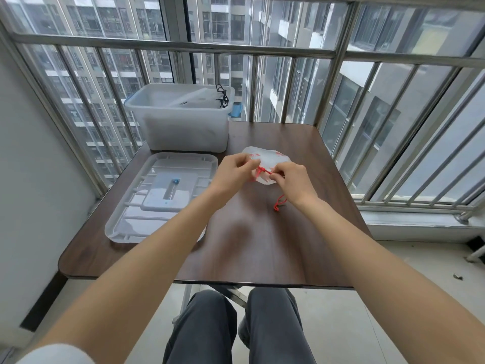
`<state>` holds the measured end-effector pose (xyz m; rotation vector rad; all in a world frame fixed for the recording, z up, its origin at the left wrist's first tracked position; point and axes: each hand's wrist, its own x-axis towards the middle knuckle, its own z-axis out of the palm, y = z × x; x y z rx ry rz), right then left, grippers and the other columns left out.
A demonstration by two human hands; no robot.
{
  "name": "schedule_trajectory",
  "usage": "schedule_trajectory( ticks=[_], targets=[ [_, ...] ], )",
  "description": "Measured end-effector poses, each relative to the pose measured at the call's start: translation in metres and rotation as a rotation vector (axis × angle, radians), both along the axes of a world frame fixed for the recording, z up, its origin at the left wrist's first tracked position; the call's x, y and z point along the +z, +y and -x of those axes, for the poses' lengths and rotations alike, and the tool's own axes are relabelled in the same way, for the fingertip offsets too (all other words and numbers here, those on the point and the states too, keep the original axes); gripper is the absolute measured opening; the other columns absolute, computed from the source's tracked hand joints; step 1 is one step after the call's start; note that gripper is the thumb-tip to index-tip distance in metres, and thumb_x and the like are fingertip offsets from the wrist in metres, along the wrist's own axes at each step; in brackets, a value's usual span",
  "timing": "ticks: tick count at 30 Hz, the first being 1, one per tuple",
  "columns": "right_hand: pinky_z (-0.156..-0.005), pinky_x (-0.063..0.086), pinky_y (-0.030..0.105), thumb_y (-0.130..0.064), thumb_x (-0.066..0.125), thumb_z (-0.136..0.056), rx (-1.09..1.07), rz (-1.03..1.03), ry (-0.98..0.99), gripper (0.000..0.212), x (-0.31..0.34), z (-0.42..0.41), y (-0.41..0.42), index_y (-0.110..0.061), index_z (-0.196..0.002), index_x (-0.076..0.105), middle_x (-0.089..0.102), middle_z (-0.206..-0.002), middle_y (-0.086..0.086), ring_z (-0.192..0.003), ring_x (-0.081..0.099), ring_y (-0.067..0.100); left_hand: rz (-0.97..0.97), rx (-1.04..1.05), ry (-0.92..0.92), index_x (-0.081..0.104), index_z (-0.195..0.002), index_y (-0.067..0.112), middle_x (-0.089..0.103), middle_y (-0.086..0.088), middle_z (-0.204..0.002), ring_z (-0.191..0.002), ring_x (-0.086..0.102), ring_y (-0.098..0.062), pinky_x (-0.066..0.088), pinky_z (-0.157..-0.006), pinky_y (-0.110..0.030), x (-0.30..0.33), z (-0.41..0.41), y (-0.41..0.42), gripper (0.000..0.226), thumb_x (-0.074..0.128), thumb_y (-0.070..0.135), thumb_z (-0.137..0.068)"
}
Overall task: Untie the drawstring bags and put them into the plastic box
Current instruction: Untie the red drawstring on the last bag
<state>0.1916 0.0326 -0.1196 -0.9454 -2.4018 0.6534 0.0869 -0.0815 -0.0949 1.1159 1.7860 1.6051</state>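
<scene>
The brown table [262, 245] held the plastic box [181, 122] at the back, its lid [157, 195] beside it. The small bag [265, 158] lay near the middle. The left hand [233, 172] and right hand [294, 179] pinched its red string [262, 171]; pulling gently should loosen the knot

Over the dark brown wooden surface [262, 245], the left hand [232, 172] and right hand [294, 183] pinch the red drawstring [263, 171] of a translucent white pouch [267, 156]. Behind stands a translucent plastic box [181, 127], its clear lid [131, 219] lying flat in front of it.
</scene>
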Motion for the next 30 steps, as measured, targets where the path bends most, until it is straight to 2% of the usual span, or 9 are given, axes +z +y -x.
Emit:
schedule_trajectory(
  ticks=[3,6,10,13,16,20,25,27,30],
  targets=[
    [-0.063,0.028,0.021,-0.005,0.053,-0.085,-0.044,0.091,-0.019,0.016,-0.001,0.001,0.001,0.0,-0.087,0.068,0.067,-0.096,0.018,-0.091,0.056,0.027,-0.006,0.015,-0.21,0.04,-0.063,0.015,0.033,0.004,-0.048,-0.037,0.026,-0.007,0.026,-0.039,-0.017,-0.005,0.001,-0.001,0.034,0.053,0.02,-0.095],
    [-0.059,0.024,0.021,-0.007,0.053,-0.087,-0.065,0.161,0.03,0.017,0.001,-0.002,0.003,0.001,-0.087,0.067,0.067,-0.095,0.016,-0.092,0.055,0.027,0.096,0.106,-0.051,0.051,-0.063,0.016,0.038,0.011,-0.035,-0.033,0.026,-0.004,0.02,-0.038,-0.017,-0.009,0.005,-0.002,0.032,0.055,0.026,-0.093],
    [-0.066,0.028,0.023,-0.009,0.055,-0.087,-0.131,0.178,0.071,0.014,0.003,-0.009,0.006,0.0,-0.089,0.066,0.067,-0.098,0.016,-0.092,0.055,0.028,0.243,0.317,0.146,0.063,-0.069,0.014,0.038,0.002,-0.048,-0.043,0.034,-0.012,0.026,-0.03,-0.016,-0.017,0.018,-0.006,0.024,0.057,0.024,-0.09],
    [-0.066,0.029,0.023,-0.006,0.056,-0.086,-0.161,0.158,0.058,0.013,0.004,-0.011,0.008,0.0,-0.088,0.067,0.068,-0.094,0.015,-0.092,0.057,0.028,0.245,0.402,0.152,0.064,-0.07,0.011,0.041,0.0,-0.052,-0.049,0.036,-0.011,0.025,-0.029,-0.011,-0.019,0.024,-0.007,0.023,0.058,0.02,-0.09],
    [-0.066,0.032,0.024,-0.009,0.06,-0.083,-0.173,0.276,0.065,0.011,0.005,-0.012,0.011,-0.001,-0.08,0.068,0.064,-0.082,0.011,-0.079,0.053,0.02,0.267,0.438,0.141,0.064,-0.073,0.01,0.043,0.0,-0.053,-0.051,0.039,-0.01,0.033,-0.035,-0.019,-0.021,0.023,-0.007,0.022,0.057,0.02,-0.09],
    [-0.058,0.041,0.023,-0.003,0.057,-0.083,-0.104,0.813,0.462,0.015,0.013,-0.016,0.008,-0.001,-0.07,0.062,0.057,-0.069,0.009,-0.065,0.052,0.016,0.301,0.393,0.156,0.064,-0.074,0.011,0.04,-0.001,-0.053,-0.05,0.04,-0.014,0.031,-0.028,-0.018,-0.025,0.024,-0.011,0.022,0.056,0.022,-0.091],
    [-0.053,0.046,0.016,-0.009,0.047,-0.092,0.157,1.323,0.855,0.022,0.029,-0.017,0.001,-0.011,-0.075,0.059,0.074,-0.085,0.006,-0.079,0.069,0.014,0.394,0.267,0.227,0.064,-0.076,0.013,0.04,0.001,-0.054,-0.053,0.042,-0.015,0.032,-0.025,-0.019,-0.028,0.017,-0.01,0.022,0.055,0.024,-0.092],
    [-0.049,0.044,0.014,-0.012,0.046,-0.094,0.215,1.341,0.872,0.017,0.031,-0.012,-0.002,-0.013,-0.082,0.058,0.074,-0.091,0.006,-0.085,0.07,0.016,0.42,0.237,0.25,0.065,-0.076,0.012,0.042,0.001,-0.057,-0.057,0.043,-0.014,0.034,-0.027,-0.021,-0.029,0.015,-0.008,0.024,0.054,0.025,-0.093],
    [-0.047,0.044,0.015,-0.014,0.053,-0.092,0.184,1.164,0.812,0.01,0.034,-0.004,-0.009,-0.014,-0.085,0.06,0.074,-0.08,0.001,-0.076,0.07,0.012,0.437,0.216,0.254,0.067,-0.077,0.011,0.044,0.001,-0.061,-0.062,0.044,-0.015,0.037,-0.036,-0.023,-0.03,0.014,-0.008,0.025,0.054,0.026,-0.093]
  ],
)
